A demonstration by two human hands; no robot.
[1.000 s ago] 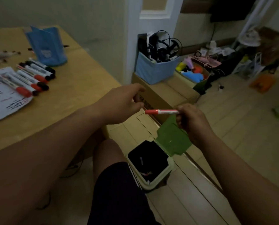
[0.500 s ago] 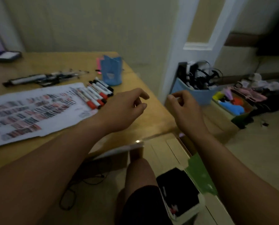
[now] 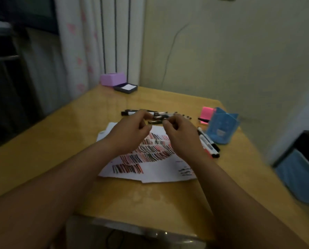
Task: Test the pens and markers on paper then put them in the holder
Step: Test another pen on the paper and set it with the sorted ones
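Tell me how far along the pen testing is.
Done: the paper carries many rows of red and black test strokes, and some markers lie beside the blue holder. In hand: the left hand and right hand are at the pile of pens beyond the paper; grip unclear. Left: that pile likely needs testing, and the markers go into the holder.

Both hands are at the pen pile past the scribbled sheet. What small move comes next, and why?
Probably lift one pen out of the pen pile and bring it down to the paper for testing. The left hand and right hand both curl at the pile, though blur hides whether either grips one yet.
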